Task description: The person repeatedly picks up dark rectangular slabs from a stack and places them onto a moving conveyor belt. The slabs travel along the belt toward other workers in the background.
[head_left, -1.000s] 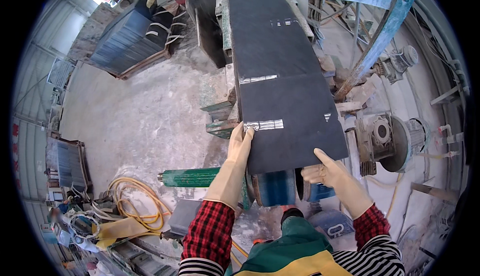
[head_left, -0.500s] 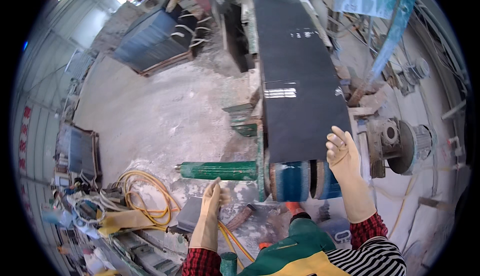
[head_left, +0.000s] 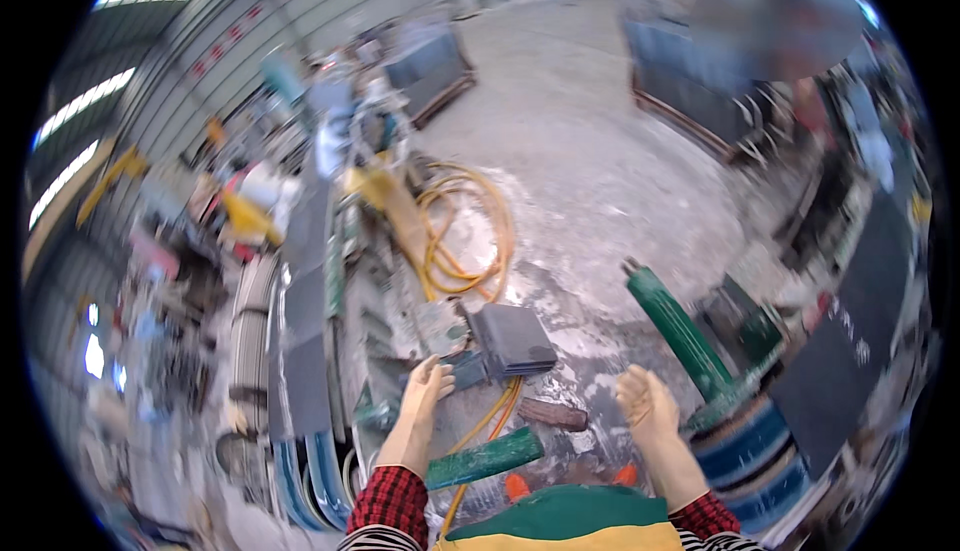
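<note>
My left hand (head_left: 428,383), in a cream glove, is raised with its fingers partly stretched and apart, and nothing shows in it. It is nearest a stack of dark flat slabs (head_left: 512,339) and a green bar (head_left: 485,458). My right hand (head_left: 648,406), gloved alike and somewhat blurred, hangs with loosely bent fingers and nothing visible in them. To its right a green cylinder (head_left: 680,336) juts out beside blue rollers (head_left: 745,456). A long dark slab (head_left: 840,351) lies past those rollers.
At left, more dark slabs (head_left: 300,361) lie along a second roller line with blue belts (head_left: 318,476). A yellow hose (head_left: 500,221) coils on the floor, near a brown block (head_left: 553,414). Racks of upright slabs (head_left: 430,71) stand farther back.
My view has swung left, so the roller line with the dark slab now sits at the right edge. My right hand has left the slab's side; the second slab line has come into view.
</note>
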Motion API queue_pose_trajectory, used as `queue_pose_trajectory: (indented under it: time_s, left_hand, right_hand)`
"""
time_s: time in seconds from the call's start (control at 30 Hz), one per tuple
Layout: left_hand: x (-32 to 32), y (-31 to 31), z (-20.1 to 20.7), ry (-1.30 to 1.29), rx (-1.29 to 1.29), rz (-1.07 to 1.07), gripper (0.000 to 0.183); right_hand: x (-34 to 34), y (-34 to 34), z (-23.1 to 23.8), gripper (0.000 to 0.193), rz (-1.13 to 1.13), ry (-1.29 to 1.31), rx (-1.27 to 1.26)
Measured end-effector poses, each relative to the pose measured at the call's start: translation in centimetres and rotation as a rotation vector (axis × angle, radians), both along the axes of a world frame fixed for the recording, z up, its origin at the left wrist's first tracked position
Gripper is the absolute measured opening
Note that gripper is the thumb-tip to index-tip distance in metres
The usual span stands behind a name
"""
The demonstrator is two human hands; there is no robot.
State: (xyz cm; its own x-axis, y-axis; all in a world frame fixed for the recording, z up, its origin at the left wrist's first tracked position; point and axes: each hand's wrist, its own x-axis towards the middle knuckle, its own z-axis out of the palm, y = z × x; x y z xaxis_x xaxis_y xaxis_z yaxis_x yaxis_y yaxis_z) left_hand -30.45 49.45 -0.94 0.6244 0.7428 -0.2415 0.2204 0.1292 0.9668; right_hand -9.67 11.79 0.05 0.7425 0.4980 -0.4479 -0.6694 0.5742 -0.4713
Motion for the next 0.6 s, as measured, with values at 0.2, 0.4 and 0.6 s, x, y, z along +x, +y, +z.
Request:
queue_pose_trajectory:
  time_s: [0.2,0.4,0.6]
  left_hand:
    - [-20.2,8.2,-0.8,0.155,0.618,0.528,0.042]
    - [-30.8,8.3,0.2,0.738,1.004,0.528,0.056]
    - [-28.6,14.8,-0.1,0.815,1.037,0.201,0.058]
  right_hand:
    - [-6.1,10.5,-0.5,0.032,0.442,-0.105,0.047]
    - [-12.5,20.5,1.9,0.034,0.574,-0.189,-0.228]
    - [-16.5,25.5,2.7,0.034,0.753,-0.207,-0.151]
